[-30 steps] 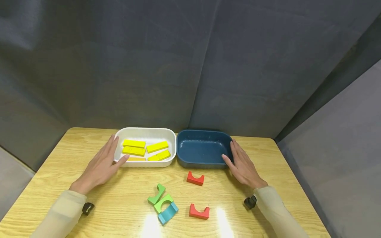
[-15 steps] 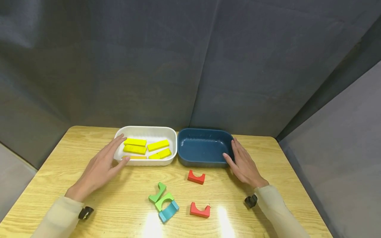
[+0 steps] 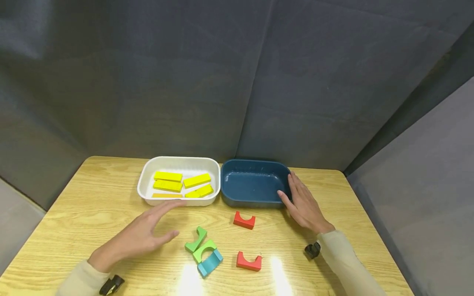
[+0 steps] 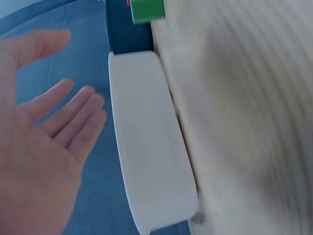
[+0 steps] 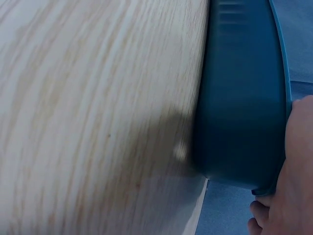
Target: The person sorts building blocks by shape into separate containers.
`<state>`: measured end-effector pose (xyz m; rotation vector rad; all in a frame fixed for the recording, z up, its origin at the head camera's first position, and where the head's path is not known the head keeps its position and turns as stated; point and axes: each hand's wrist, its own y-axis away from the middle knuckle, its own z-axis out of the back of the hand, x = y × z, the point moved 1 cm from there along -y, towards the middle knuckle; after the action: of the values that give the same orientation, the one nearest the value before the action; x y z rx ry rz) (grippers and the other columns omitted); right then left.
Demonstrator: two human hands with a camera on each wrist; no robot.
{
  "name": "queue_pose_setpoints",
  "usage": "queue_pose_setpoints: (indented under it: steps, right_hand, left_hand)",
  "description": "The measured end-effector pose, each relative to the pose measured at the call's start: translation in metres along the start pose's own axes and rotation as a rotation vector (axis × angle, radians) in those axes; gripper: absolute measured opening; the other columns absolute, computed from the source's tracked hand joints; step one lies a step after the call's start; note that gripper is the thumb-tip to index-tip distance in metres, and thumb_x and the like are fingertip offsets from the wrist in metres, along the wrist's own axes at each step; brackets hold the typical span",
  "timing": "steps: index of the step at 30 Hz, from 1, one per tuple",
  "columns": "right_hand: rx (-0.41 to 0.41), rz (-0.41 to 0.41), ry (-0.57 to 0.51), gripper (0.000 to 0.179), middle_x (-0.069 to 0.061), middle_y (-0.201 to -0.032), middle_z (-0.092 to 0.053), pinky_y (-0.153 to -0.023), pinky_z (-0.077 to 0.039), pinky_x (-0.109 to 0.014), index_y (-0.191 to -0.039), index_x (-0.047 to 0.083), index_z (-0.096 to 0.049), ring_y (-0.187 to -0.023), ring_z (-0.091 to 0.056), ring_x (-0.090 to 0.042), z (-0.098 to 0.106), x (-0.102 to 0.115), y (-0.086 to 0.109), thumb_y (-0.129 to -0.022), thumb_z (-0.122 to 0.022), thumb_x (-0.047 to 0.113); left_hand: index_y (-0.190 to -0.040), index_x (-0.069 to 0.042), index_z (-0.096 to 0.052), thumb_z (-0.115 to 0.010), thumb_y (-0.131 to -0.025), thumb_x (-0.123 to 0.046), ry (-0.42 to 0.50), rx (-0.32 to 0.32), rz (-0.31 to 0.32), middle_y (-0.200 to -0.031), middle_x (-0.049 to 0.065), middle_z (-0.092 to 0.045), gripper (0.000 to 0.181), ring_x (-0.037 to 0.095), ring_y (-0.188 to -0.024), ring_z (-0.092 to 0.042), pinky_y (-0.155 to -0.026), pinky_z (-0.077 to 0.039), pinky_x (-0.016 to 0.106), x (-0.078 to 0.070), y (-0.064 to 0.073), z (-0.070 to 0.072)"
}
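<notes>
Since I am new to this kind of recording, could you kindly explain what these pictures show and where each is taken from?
No machine here: a person works with a bare left hand and right hand. The wide view comes from a head-worn camera, the others from each wrist. On the wooden table stand a white tray with yellow blocks and a dark blue tray. Nearer lie red blocks, green blocks and a blue block, all notched. The left hand holds nothing; the right touches the dark blue tray's corner.

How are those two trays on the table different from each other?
The white tray is pale, while the blue tray is dark. The white tray holds yellow blocks; the blue tray shows none inside. Both are rounded, open-topped and similar in size, standing side by side on the table.
</notes>
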<state>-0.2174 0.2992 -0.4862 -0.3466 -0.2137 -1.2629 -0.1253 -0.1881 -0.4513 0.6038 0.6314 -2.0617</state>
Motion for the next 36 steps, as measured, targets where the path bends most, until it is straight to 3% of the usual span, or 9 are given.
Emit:
queue_pose_setpoints:
  steps: [8,17,24,30,36]
  right_hand:
    - [0.000,0.004,0.010,0.083,-0.019,-0.179,-0.008,-0.130,-0.017,-0.064,-0.170,-0.002,-0.013,-0.164,-0.014,-0.043,-0.001,-0.001,0.000,-0.114,-0.040,0.054]
    - [-0.011,0.003,0.005,0.082,-0.020,-0.179,-0.009,-0.129,-0.017,-0.064,-0.170,-0.002,-0.015,-0.164,-0.015,-0.042,0.000,0.000,0.000,-0.114,-0.040,0.053]
    - [-0.026,0.014,0.000,0.082,-0.018,-0.180,-0.007,-0.128,-0.018,-0.066,-0.170,-0.003,-0.015,-0.163,-0.016,-0.045,-0.001,0.000,0.000,-0.114,-0.041,0.052]
    - [-0.016,0.000,0.001,0.082,-0.018,-0.180,-0.008,-0.130,-0.017,-0.064,-0.170,-0.001,-0.014,-0.164,-0.015,-0.042,-0.002,0.001,0.000,-0.114,-0.041,0.052]
    - [-0.015,-0.006,0.007,0.082,-0.018,-0.179,-0.008,-0.130,-0.017,-0.063,-0.170,-0.001,-0.014,-0.164,-0.015,-0.042,-0.001,0.001,0.001,-0.114,-0.040,0.053]
  left_hand:
    - [-0.162,-0.035,-0.045,-0.082,-0.093,-0.025,-0.016,0.183,0.020,-0.163,-0.011,-0.047,0.078,0.022,-0.149,-0.049,-0.118,-0.046,0.055,-0.008,0.000,-0.018]
    - [-0.164,-0.026,-0.045,-0.076,-0.093,-0.013,-0.058,0.302,-0.012,-0.166,-0.009,-0.044,0.079,0.021,-0.151,-0.046,-0.120,-0.043,0.054,-0.011,-0.005,-0.030]
    - [-0.164,-0.026,-0.044,-0.075,-0.088,-0.007,-0.085,0.355,-0.031,-0.167,-0.009,-0.043,0.084,0.018,-0.151,-0.046,-0.118,-0.046,0.052,-0.010,-0.008,-0.035]
    - [-0.164,-0.026,-0.044,-0.076,-0.089,-0.009,-0.085,0.389,-0.008,-0.167,-0.007,-0.043,0.084,0.018,-0.151,-0.046,-0.119,-0.045,0.052,-0.010,-0.011,-0.037]
    - [-0.161,-0.026,-0.048,-0.078,-0.088,-0.012,-0.102,0.377,-0.050,-0.162,-0.010,-0.049,0.080,0.014,-0.143,-0.053,-0.114,-0.051,0.048,-0.009,-0.013,-0.040]
